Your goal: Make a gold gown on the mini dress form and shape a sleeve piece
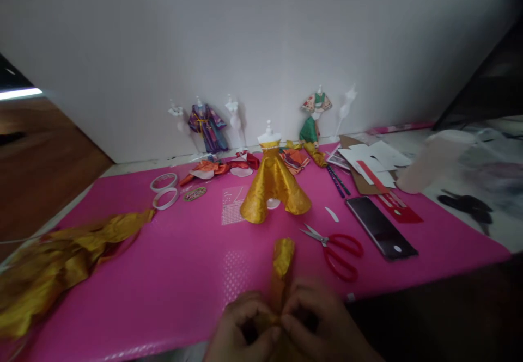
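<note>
The dress (272,174) already clothes its form (268,136), while the gold strip (283,258) pinched by left hand (245,329) and right hand (316,321) seems unfinished, apart from it.

1 head view: near, above pink table (175,291), facing forward, down.

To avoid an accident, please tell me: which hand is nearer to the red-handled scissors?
Right. The right hand is below and slightly left of the scissors in the picture; the left hand is farther left.
</note>
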{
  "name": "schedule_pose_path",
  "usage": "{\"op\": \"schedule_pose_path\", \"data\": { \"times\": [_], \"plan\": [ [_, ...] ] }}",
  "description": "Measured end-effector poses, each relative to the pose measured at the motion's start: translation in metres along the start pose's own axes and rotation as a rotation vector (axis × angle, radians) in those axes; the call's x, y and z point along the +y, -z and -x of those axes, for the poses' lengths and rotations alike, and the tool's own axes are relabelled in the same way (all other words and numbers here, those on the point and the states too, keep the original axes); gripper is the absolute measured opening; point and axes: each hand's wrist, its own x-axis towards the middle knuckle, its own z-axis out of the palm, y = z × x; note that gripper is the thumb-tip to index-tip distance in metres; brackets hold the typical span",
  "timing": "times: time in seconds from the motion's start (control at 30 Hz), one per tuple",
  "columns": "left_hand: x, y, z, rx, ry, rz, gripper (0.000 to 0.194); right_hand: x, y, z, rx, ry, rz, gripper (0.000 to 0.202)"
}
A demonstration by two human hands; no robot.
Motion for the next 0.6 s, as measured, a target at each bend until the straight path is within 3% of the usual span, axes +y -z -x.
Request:
{"op": "schedule_pose_path", "data": {
  "times": [0.2, 0.37, 0.6],
  "plan": [
    [0.012, -0.003, 0.001, 0.001, 0.02, 0.068, 0.019, 0.0, 0.01, 0.001, -0.077, -0.035, 0.026, 0.02],
    [0.014, -0.002, 0.003, 0.0, 0.02, 0.077, 0.015, 0.004, 0.008, 0.002, -0.041, -0.002, 0.133, 0.013],
    [0.015, -0.001, 0.003, -0.046, 0.152, 0.147, 0.009, 0.01, 0.001, 0.004, 0.02, 0.06, 0.131, 0.015]
  ]
}}
